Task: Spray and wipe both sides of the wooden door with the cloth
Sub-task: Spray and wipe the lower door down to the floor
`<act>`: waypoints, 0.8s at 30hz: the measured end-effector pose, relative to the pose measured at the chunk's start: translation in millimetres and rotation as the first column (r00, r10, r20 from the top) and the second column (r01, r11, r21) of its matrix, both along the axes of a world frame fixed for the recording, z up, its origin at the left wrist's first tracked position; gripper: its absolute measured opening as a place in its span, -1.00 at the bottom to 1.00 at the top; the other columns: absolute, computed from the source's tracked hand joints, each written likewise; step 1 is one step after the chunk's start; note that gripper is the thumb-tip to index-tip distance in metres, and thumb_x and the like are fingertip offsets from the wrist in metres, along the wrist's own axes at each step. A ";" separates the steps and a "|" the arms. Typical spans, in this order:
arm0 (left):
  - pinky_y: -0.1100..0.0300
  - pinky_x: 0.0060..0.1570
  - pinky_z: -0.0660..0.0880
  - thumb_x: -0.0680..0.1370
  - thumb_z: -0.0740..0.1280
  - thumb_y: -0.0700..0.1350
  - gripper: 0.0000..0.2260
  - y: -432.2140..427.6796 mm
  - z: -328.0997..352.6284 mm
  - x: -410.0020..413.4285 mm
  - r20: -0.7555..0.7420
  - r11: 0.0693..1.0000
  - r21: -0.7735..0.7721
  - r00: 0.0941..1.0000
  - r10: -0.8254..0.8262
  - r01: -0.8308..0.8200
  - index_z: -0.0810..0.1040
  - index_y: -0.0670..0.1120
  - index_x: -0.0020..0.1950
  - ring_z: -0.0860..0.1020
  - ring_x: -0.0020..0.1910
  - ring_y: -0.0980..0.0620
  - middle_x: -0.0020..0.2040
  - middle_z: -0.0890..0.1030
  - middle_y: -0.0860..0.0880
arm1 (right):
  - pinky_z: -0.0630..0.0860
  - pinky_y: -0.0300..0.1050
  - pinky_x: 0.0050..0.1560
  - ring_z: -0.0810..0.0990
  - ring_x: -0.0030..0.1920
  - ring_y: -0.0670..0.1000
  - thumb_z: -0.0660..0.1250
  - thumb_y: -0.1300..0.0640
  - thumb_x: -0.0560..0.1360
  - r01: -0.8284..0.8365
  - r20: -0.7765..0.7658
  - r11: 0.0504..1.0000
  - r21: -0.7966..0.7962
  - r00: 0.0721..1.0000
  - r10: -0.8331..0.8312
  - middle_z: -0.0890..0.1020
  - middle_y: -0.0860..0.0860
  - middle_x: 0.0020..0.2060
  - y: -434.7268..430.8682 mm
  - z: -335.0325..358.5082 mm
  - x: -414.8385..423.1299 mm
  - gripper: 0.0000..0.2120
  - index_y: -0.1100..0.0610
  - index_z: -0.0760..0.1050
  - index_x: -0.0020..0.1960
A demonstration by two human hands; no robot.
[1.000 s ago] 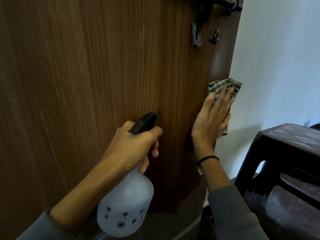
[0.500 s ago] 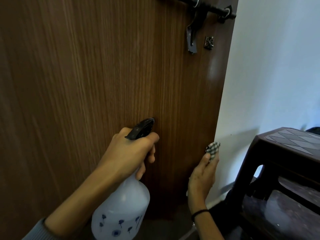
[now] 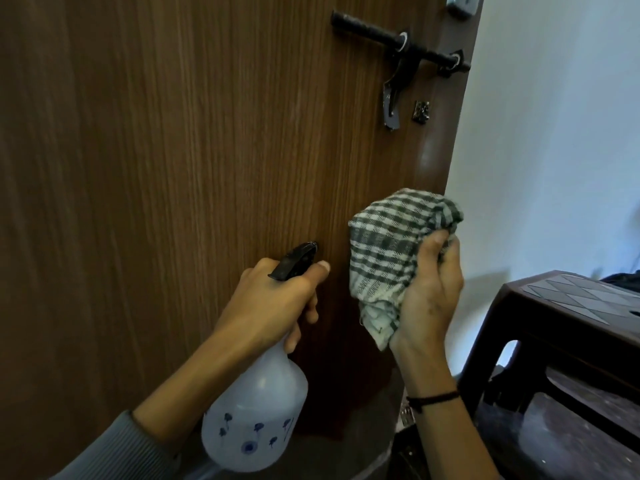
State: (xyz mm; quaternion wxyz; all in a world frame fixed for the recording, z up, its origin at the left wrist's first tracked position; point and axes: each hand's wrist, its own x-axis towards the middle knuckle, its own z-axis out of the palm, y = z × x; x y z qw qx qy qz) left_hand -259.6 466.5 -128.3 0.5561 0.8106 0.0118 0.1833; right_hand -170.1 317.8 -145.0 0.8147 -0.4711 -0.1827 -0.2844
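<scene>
A plain white wall (image 3: 554, 150) fills the right side, softly lit, with a faint shadow low down. Near it, at the lower right, stands a dark brown plastic stool (image 3: 561, 320) whose top is moulded in diamonds. Grey floor (image 3: 346, 455) shows at the bottom edge.

Single head-worn wide-angle view. Faces forward, slightly down, close against wooden door (image 3: 173, 168); latch (image 3: 372, 30) at 1 o'clock, stool (image 3: 571, 306) at 4 o'clock.
</scene>
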 end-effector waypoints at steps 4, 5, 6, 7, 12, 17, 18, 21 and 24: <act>0.24 -0.47 0.41 0.59 0.33 0.21 -0.50 -0.8 1.7 -0.4 -0.006 1.000 -0.012 1.000 0.012 -0.012 0.58 -0.22 -0.25 0.42 -0.66 -0.01 -0.36 0.65 -0.14 | 0.56 -0.12 0.23 0.60 0.11 -0.19 0.11 -0.09 0.71 0.035 -0.057 0.979 -0.201 0.997 -0.047 0.62 -0.11 0.09 10.2 -9.3 24.5 -0.75 -0.04 0.50 0.21; 0.24 -0.47 0.42 0.59 0.33 0.20 -0.51 -0.8 1.5 -0.5 -0.010 1.000 -0.009 1.000 0.008 -0.008 0.58 -0.22 -0.24 0.42 -0.66 -0.01 -0.36 0.64 -0.14 | 0.52 -0.15 0.27 0.56 0.11 -0.22 0.11 -0.10 0.70 0.125 -0.040 0.954 -0.273 0.989 -0.141 0.56 -0.07 0.13 9.6 -15.6 31.0 -0.71 0.01 0.49 0.24; 0.23 -0.47 0.42 0.59 0.33 0.19 -0.52 -0.5 0.8 -0.4 -0.016 1.000 0.000 1.000 0.005 -0.005 0.58 -0.22 -0.23 0.43 -0.66 -0.01 -0.36 0.64 -0.13 | 0.48 -0.21 0.29 0.51 0.11 -0.22 0.12 -0.09 0.69 0.229 -0.008 0.918 -0.325 0.970 -0.245 0.49 -0.04 0.17 9.0 -21.8 37.0 -0.68 0.07 0.49 0.28; 0.23 -0.47 0.42 0.59 0.33 0.18 -0.53 -0.3 0.2 -0.1 -0.020 1.000 0.008 1.000 0.002 -0.002 0.58 -0.22 -0.21 0.43 -0.65 0.00 -0.36 0.64 -0.12 | 0.47 -0.25 0.27 0.49 0.11 -0.19 0.14 -0.07 0.69 0.325 0.024 0.879 -0.348 0.941 -0.338 0.42 -0.03 0.18 9.1 -26.4 40.9 -0.65 0.12 0.48 0.32; 0.20 -0.45 0.43 0.61 0.32 0.13 -0.53 1.1 -2.6 3.3 -0.006 1.000 0.022 1.000 -0.010 0.010 0.58 -0.30 -0.15 0.42 -0.66 -0.02 -0.32 0.65 -0.17 | 0.44 -0.26 0.08 0.46 0.07 -0.08 0.36 0.09 0.61 0.639 0.159 0.728 -0.249 0.768 -0.620 0.39 0.04 0.13 21.9 -36.8 49.4 -0.68 0.18 0.41 0.30; 0.25 -0.42 0.43 0.62 0.31 0.11 -0.55 4.1 -4.6 5.0 0.006 0.999 0.029 1.000 -0.029 0.028 0.57 -0.28 -0.18 0.41 -0.66 -0.02 -0.33 0.63 -0.19 | 0.26 0.06 0.06 0.48 0.04 0.05 0.36 0.17 0.60 0.942 0.494 0.182 -0.283 0.306 -0.814 0.55 0.06 0.01 11.9 -38.5 57.1 -0.94 0.01 0.56 -0.01; 0.27 -0.42 0.43 0.62 0.30 0.11 -0.55 5.1 -4.7 5.8 0.008 0.999 0.036 1.000 -0.030 0.030 0.57 -0.28 -0.19 0.41 -0.66 -0.02 -0.32 0.64 -0.22 | 0.26 0.06 0.04 0.48 0.01 0.06 0.33 0.18 0.61 0.956 0.552 0.113 -0.271 0.250 -0.795 0.57 0.03 -0.03 8.3 -38.5 58.4 -0.87 0.00 0.60 -0.04; 0.27 -0.41 0.43 0.62 0.30 0.10 -0.55 5.4 -5.7 6.7 0.014 0.998 0.055 0.999 -0.035 0.035 0.57 -0.29 -0.20 0.42 -0.66 -0.03 -0.30 0.64 -0.23 | 0.25 -0.10 -0.11 0.48 -0.13 0.08 0.30 0.23 0.62 0.957 0.651 0.129 -0.261 0.273 -0.709 0.59 0.03 -0.15 2.4 -36.8 55.0 -0.82 0.09 0.67 -0.04; 0.28 -0.43 0.42 0.62 0.30 0.08 -0.57 5.7 -5.3 6.2 0.013 0.998 0.047 0.999 -0.044 0.044 0.56 -0.27 -0.22 0.41 -0.66 -0.03 -0.32 0.63 -0.18 | 0.32 -0.22 -0.24 0.54 -0.18 0.06 0.28 0.23 0.61 0.907 0.630 0.262 -0.330 0.418 -0.654 0.61 0.07 -0.10 0.9 -31.5 46.0 -0.81 0.19 0.68 -0.01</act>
